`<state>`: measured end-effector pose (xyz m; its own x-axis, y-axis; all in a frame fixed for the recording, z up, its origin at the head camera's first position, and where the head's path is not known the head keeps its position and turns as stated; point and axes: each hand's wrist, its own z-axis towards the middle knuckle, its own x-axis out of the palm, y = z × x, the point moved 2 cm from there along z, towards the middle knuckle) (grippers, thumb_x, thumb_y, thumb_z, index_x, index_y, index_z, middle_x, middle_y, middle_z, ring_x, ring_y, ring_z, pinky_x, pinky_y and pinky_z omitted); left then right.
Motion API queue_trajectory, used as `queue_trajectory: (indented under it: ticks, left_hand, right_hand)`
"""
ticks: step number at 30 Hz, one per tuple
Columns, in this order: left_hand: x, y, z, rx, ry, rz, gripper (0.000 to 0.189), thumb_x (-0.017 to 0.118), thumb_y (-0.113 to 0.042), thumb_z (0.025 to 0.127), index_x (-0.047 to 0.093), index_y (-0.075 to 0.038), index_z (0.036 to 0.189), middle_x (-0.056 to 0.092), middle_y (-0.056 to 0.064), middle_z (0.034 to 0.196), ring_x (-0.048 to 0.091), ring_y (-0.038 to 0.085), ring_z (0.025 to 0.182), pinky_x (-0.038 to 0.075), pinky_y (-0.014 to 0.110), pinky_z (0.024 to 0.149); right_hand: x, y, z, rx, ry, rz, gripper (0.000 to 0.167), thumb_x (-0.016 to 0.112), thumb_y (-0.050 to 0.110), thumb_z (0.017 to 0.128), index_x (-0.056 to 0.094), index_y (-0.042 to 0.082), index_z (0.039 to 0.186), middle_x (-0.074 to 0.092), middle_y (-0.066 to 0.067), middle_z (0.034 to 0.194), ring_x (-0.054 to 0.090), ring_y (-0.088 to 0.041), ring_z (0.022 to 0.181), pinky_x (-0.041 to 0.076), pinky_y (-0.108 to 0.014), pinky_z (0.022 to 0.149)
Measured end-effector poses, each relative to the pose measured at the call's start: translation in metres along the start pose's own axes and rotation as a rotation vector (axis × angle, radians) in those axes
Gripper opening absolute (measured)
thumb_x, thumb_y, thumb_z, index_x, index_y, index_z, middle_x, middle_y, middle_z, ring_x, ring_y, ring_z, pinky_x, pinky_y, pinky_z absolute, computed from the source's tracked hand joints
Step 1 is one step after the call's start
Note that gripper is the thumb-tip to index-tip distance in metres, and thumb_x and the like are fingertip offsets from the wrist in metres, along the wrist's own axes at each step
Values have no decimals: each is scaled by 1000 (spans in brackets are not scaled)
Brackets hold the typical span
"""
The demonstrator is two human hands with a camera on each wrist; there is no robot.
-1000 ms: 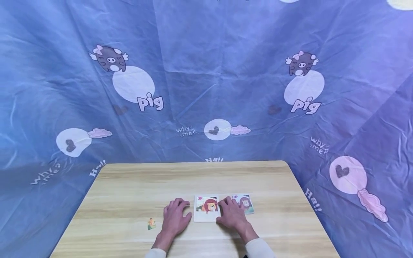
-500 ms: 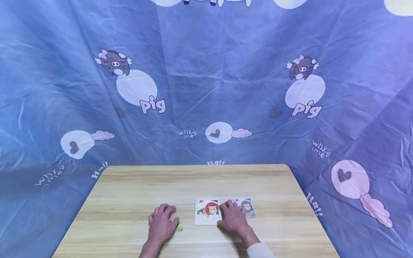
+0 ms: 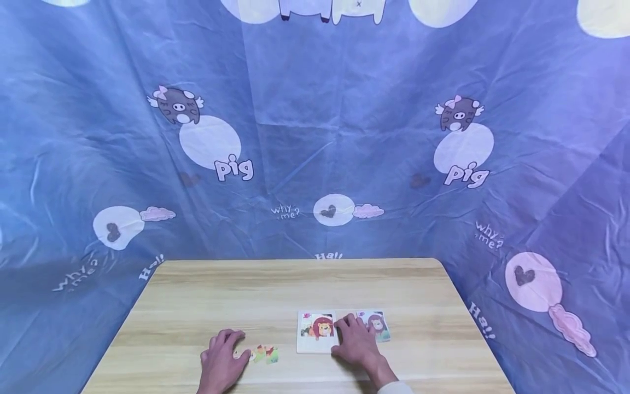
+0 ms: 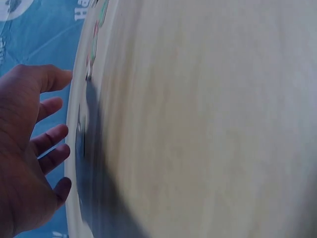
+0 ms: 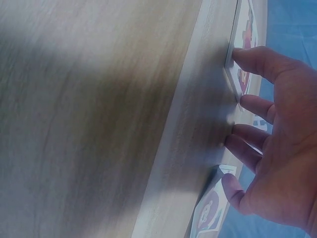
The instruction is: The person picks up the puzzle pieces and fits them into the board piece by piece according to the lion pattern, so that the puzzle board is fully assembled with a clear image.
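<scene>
A white puzzle tray (image 3: pixel 315 345) lies on the table, with a lion picture of jigsaw pieces (image 3: pixel 321 326) across its upper part. My right hand (image 3: pixel 355 340) rests at the tray's right side; in the right wrist view its thumb and forefinger touch the tray's edge (image 5: pixel 241 37). Partly behind that hand lies a lion picture card (image 3: pixel 380 325). My left hand (image 3: pixel 222 359) is to the left, fingers spread and slightly bent, gripping nothing. Beside its thumb lie several loose jigsaw pieces (image 3: pixel 266 353), partly hidden by the hand.
A pale wooden table (image 3: pixel 394 290) bears everything. Blue printed cloth (image 3: pixel 295 142) hangs behind it and at both sides.
My left hand has moved from beside the tray to the left, first over the loose pieces, then past them. More pieces now show there. The right hand stays at the tray.
</scene>
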<state>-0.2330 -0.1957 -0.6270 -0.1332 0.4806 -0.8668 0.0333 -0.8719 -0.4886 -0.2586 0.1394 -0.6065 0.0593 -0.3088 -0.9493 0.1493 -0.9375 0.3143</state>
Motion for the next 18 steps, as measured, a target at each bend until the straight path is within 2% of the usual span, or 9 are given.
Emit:
queue_trajectory:
  ticks: [6, 12, 18]
  left_hand:
    - [-3, 13, -2, -34, 41, 15, 47, 73, -39, 77, 64, -20, 119, 55, 6, 124, 48, 29, 114, 36, 50, 80]
    - [-5, 15, 0, -21, 55, 29, 48, 73, -41, 77, 64, -19, 119, 56, 6, 125, 48, 29, 115, 34, 48, 80]
    - [-11, 21, -3, -10, 53, 20, 45, 74, -40, 77, 66, -18, 116, 57, 5, 123, 47, 29, 116, 32, 52, 83]
  right_hand:
    - [2, 0, -1, 6, -3, 1, 64, 79, 44, 66, 62, 18, 121, 56, -7, 117, 54, -30, 106, 34, -68, 93]
    - [2, -1, 2, 18, 4, -3, 64, 78, 46, 67, 61, 19, 123, 56, -7, 119, 54, -29, 106, 36, -66, 90]
    - [4, 2, 4, 25, 8, -1, 64, 78, 45, 68, 61, 18, 123, 56, -8, 122, 53, -30, 110, 34, -67, 93]
